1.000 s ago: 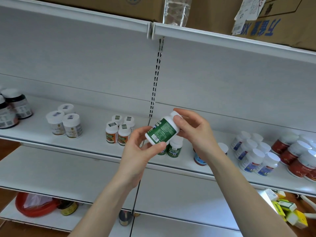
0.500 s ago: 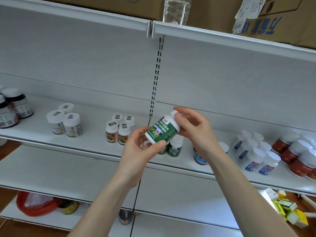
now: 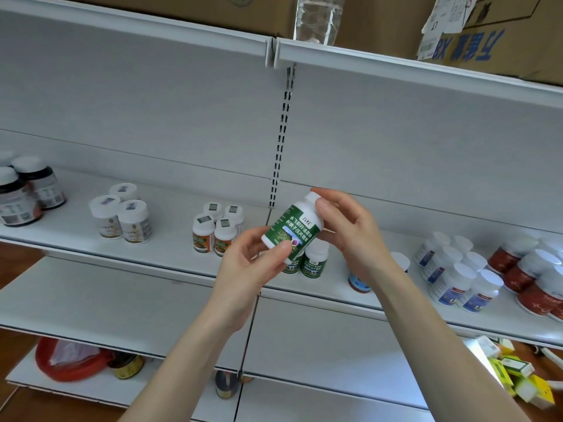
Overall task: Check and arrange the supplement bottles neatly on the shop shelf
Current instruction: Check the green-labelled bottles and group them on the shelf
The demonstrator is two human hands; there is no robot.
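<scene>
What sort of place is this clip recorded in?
Probably a small shop selling health supplements: white metal retail shelving with a slotted upright, small groups of white-capped supplement bottles, and brown cardboard stock cartons stored on top.

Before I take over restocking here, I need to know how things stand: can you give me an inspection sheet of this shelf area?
Surface: white metal shelf, partly stocked, with bottles in small groups.
Job's things: green-labelled white plastic bottle held tilted above the shelf; two matching bottles stand below it; orange-labelled bottles, blue-labelled bottles and red-labelled bottles stand upright in groups.
Clutter: loose yellow and green cartons at lower right; red plastic bag on a lower shelf.
Hands: left hand grips the held bottle's base; right hand holds its cap end.
Cables: nothing seen.
Surroundings: brown cardboard boxes on the top shelf.
</scene>
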